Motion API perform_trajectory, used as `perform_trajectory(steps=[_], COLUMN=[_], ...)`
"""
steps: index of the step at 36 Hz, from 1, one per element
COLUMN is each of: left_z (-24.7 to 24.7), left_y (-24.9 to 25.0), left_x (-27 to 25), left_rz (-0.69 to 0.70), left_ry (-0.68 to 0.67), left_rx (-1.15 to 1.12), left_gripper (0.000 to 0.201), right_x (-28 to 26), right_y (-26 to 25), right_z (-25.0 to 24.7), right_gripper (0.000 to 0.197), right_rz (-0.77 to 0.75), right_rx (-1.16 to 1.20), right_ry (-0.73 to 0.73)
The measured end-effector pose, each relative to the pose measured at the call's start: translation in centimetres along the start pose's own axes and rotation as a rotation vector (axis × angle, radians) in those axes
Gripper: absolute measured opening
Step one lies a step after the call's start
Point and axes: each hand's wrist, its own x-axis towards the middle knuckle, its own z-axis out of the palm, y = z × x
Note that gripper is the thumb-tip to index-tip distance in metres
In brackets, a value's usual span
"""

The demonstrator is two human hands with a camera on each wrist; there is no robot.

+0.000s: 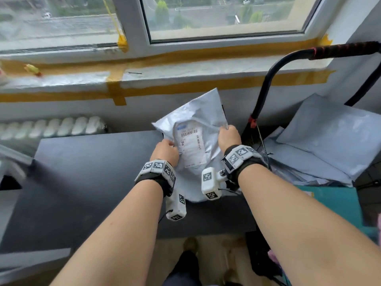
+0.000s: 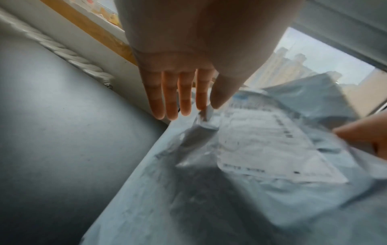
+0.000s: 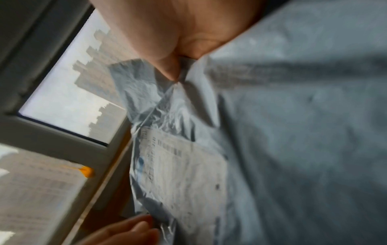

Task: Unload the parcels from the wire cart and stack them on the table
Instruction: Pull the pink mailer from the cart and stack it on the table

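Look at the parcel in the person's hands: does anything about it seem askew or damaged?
The grey poly mailer is crumpled, its top corner tilted toward the window. Left hand and right hand pinch its side edges. The shipping label is wrinkled; no tear shows.

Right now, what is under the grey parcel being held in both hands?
The dark table lies under the grey parcel, gripped by the left hand and right hand. Whether its near end touches the table is hidden.

It looks like a room high up in a city building. A big window [image 1: 224,17] at 12 o'clock shows streets below, with a radiator [image 1: 51,125] under its taped sill [image 1: 165,69].
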Motion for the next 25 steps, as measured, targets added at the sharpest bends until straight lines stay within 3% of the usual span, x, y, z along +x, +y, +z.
perform_trajectory(steps=[3, 8, 13, 18, 21, 25], left_z=[0.5, 1.7, 3.2, 4.2, 4.7, 5.5], left_y=[-1.0, -2.2, -3.0, -3.3, -3.9, -3.9], left_x=[0.7, 1.9, 3.2, 4.2, 4.6, 4.8], left_rz=[0.024, 0.091, 0.316, 0.343, 0.296, 0.299], left_ry=[-0.139, -0.23, -0.204, -0.289, -0.331, -0.309], left_rx=[0.132, 0.3, 0.483, 0.633, 0.631, 0.614], left_gripper=[0.043, 0.044, 0.067, 0.07, 0.072, 0.075], right_x=[0.7, 1.6, 1.7, 0.9, 0.8, 1.5], right_y=[1.7, 3.7, 5.0, 7.2, 8.4, 9.2], right_z=[1.6, 2.5, 3.0, 4.4, 4.7, 4.6], right_gripper=[0.039, 0.06, 0.071, 0.107, 0.117, 0.108], right_rz=[0.051, -0.087, -0.152, -0.13, -0.144, -0.212], right_rx=[-0.178, -0.518, -0.667, -0.806, -0.926, -0.952], right_ry=[-0.008, 0.04, -0.187, -0.43, -0.467, -0.427])
